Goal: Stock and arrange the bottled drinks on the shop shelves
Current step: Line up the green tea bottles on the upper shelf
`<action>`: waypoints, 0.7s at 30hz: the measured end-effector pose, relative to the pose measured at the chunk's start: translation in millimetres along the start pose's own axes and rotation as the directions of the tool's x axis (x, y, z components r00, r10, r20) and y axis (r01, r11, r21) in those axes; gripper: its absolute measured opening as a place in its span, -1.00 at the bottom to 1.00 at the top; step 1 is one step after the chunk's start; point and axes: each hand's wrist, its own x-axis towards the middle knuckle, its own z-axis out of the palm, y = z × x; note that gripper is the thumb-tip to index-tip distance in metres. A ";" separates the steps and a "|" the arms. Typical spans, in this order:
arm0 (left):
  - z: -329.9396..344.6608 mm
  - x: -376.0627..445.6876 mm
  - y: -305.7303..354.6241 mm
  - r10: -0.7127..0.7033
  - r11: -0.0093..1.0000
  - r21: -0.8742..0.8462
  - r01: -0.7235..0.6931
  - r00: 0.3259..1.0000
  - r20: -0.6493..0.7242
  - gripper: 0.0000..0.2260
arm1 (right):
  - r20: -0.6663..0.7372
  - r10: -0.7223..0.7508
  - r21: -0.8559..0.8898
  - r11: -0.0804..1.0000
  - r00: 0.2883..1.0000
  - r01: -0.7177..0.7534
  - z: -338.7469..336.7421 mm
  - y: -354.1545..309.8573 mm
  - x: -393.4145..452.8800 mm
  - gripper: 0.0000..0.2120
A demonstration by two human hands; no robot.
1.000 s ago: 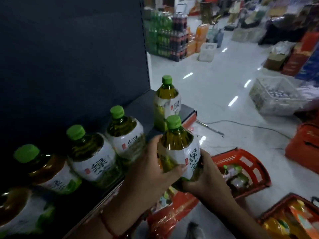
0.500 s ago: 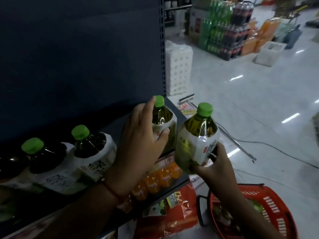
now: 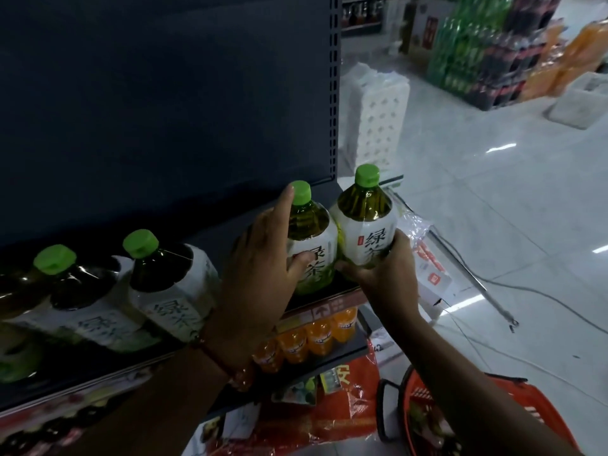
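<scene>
Placement step: we seat the end bottle (image 3: 363,222) on the shelf (image 3: 332,292) at frame centre, touching the neighbour bottle (image 3: 311,241). We judge it best to keep it upright, set its base fully on the shelf, well clear of the right end, label facing out. Right hand (image 3: 385,274) grips its lower body, fingers curled round. Left hand (image 3: 263,258) steadies the neighbour, thumb on the label, index finger straight up by the cap. Two more bottles (image 3: 171,278) stand at left.
</scene>
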 end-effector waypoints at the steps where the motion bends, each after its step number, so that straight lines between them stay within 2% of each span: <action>1: 0.3 -0.5 0.2 0.001 1.000 0.010 -0.001 1.000 -0.004 -0.13 | 0.010 -0.016 -0.024 1.000 1.000 0.017 2.4 1.0 0.7 -0.20; 7: 0.5 -3.2 -4.2 -0.005 0.994 0.110 0.015 0.996 -0.084 -0.09 | 0.087 -0.091 -0.103 0.990 0.992 0.100 4.8 11.0 -0.9 -0.16; 12: -1.3 -4.8 -4.1 -0.041 0.990 0.129 0.054 0.994 -0.105 -0.10 | 0.126 -0.088 -0.092 0.991 0.988 0.100 2.9 10.0 -1.1 -0.15; 15: -7.0 -6.9 -1.8 -0.064 0.988 0.140 0.070 0.997 -0.053 -0.14 | 0.204 -0.062 -0.065 0.995 0.977 0.076 -6.9 6.1 -5.6 -0.21; 18: -15.6 -14.6 -2.1 -0.037 0.978 0.209 0.027 0.998 0.043 -0.32 | 0.245 -0.063 -0.220 0.968 0.968 0.118 -21.8 -3.8 -20.8 -0.17; 21: -27.5 -25.1 -5.0 0.017 0.961 0.273 -0.049 0.993 0.120 -0.48 | 0.265 -0.165 -0.350 0.902 0.950 0.254 -36.2 -19.4 -39.4 -0.24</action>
